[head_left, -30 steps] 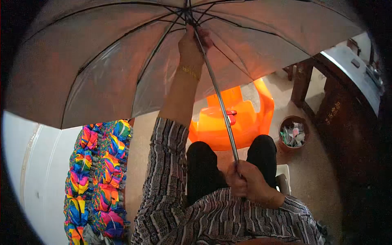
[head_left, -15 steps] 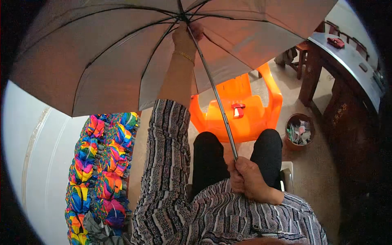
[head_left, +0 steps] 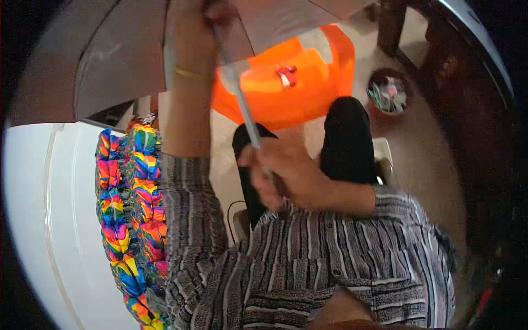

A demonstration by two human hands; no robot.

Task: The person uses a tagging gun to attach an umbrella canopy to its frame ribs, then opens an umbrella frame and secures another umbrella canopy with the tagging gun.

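Observation:
An opened umbrella (head_left: 124, 49) with a grey canopy spreads across the upper left, its hub cut off by the top edge. My left hand (head_left: 220, 12) is raised high on the shaft (head_left: 240, 96), fingers closed around it, partly out of frame and blurred. Lower down, in front of my lap, my right hand (head_left: 294, 173) grips the umbrella's lower end, with the dark handle mostly hidden in the fingers. The shaft slants between both hands.
An orange plastic chair (head_left: 275, 102) faces me, with a small red and white object (head_left: 286, 76) on its seat. Multicoloured fabric bundles (head_left: 146, 165) are stacked at left beside a white surface (head_left: 25, 220). A bin (head_left: 379, 107) holding scraps and dark wooden furniture (head_left: 467, 110) are at right.
The view has tipped downward and shifted. The umbrella's hub has left the frame at the top. My right hand has turned and sits further left, still on the umbrella's lower end.

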